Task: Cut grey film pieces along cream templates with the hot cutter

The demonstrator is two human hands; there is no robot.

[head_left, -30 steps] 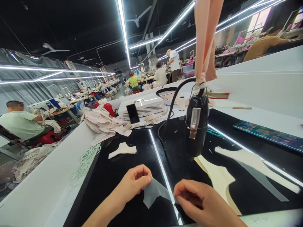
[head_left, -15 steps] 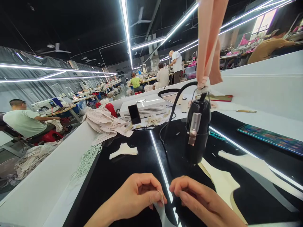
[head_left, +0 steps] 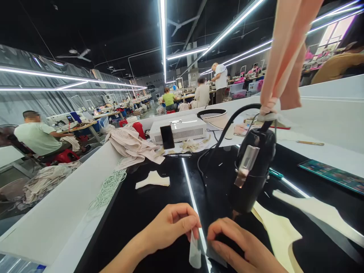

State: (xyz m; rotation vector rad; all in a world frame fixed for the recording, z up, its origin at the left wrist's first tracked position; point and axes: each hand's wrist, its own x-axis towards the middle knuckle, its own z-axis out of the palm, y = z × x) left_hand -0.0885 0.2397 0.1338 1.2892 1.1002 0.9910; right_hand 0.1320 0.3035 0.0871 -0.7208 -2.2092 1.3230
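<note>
My left hand (head_left: 173, 227) pinches a thin, translucent whitish strip (head_left: 195, 252), which hangs down from the fingertips over the glossy black work surface (head_left: 159, 212). Just to its right, my right hand (head_left: 236, 242) has its thumb and fingers curled close together; a greyish piece shows by its fingertips, too unclear to name. Above my right hand hangs a black cylindrical tool (head_left: 253, 170) with a metal plate, tied to a peach cloth (head_left: 287, 57). Cream cut pieces (head_left: 280, 231) lie to the right of it.
A small cream piece (head_left: 153, 179) lies at left, near green cord (head_left: 109, 187) and piled beige fabric (head_left: 132, 146). Behind stand a phone (head_left: 167, 137) and a white vented box (head_left: 182, 129). A teal patterned panel (head_left: 332, 174) is at right. People sit and stand farther off.
The view has shifted, and the hanging tool now appears farther right and tilted. The strip under my left hand hangs more fully in view. Both hands remain close together.
</note>
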